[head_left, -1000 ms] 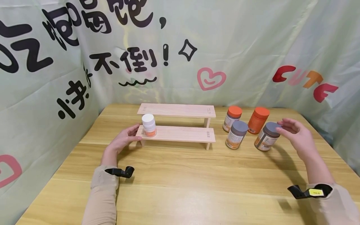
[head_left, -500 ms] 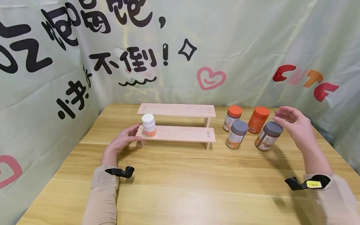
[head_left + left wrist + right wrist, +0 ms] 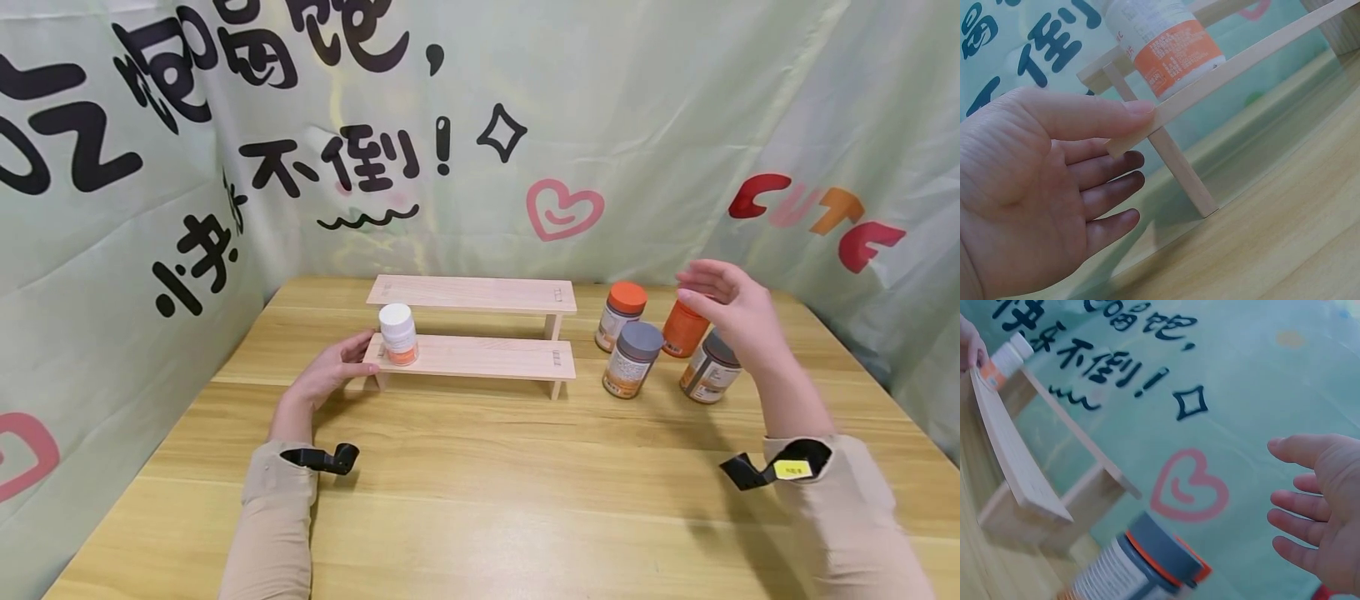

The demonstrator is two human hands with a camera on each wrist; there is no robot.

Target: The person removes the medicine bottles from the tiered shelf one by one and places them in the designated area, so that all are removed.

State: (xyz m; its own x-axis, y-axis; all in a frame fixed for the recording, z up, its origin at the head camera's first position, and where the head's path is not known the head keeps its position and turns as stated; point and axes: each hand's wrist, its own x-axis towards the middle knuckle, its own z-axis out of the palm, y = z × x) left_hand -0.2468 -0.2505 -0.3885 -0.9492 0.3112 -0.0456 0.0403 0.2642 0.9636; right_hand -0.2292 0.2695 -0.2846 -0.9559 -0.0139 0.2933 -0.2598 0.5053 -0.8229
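Observation:
A two-step wooden shelf (image 3: pixel 487 358) stands on the table, with a white bottle (image 3: pixel 398 335) upright at the left end of its lower step. My left hand (image 3: pixel 333 371) grips that same end, the thumb (image 3: pixel 1107 119) against the edge and the other fingers beneath. At the right my right hand (image 3: pixel 738 312) hovers above several supplement bottles, its fingers loosely bent and holding nothing. Under it are an orange bottle (image 3: pixel 682 333), its cap partly hidden, and a grey-capped bottle (image 3: pixel 707 373). Left of these stand another grey-capped bottle (image 3: pixel 632 367) and an orange-capped bottle (image 3: pixel 619 321).
The wooden table (image 3: pixel 480 492) reaches back to a printed cloth backdrop (image 3: pixel 652 125), which also runs along both sides. Black camera mounts (image 3: pixel 322 458) sit on both wrists. The upper step (image 3: pixel 472 293) of the shelf rises behind the lower one.
My right hand has risen from beside the right grey-capped bottle and moved left, over the orange bottle. My left hand, the shelf and the bottles have stayed in place.

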